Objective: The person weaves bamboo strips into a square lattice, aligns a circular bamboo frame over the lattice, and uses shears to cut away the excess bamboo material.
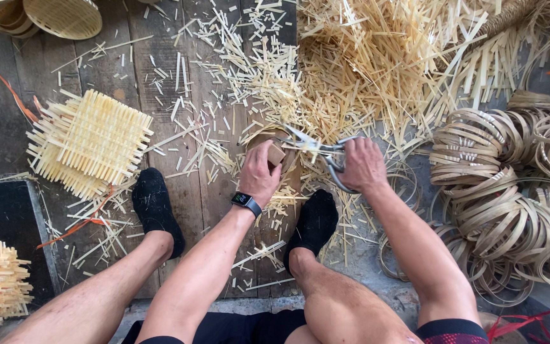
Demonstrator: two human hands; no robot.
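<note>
Shears (pixel 326 153): bare metal, grey, with a dull shine on the blades.
Floor (pixel 160 83): weathered wooden planks, dark, matt and rough.
Offcuts (pixel 377 57): pale split bamboo strips, dry and matt.
Woven mats (pixel 93 140): the same pale strips, plaited, with a ridged surface.
Hoops (pixel 504 185): thin bent bamboo bands, tan, smooth with a slight sheen.
Socks (pixel 154 207): black knitted cloth, matt.
Watch (pixel 246 202): dark glossy face on a dark matt strap.
Block (pixel 277 153): small, brown, matt piece in the left hand (pixel 259 172); material unclear.

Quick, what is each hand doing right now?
Left hand: closed, pressing a small wooden block onto a round woven piece.
Right hand: closed around the handles of metal shears, blades open.
</note>
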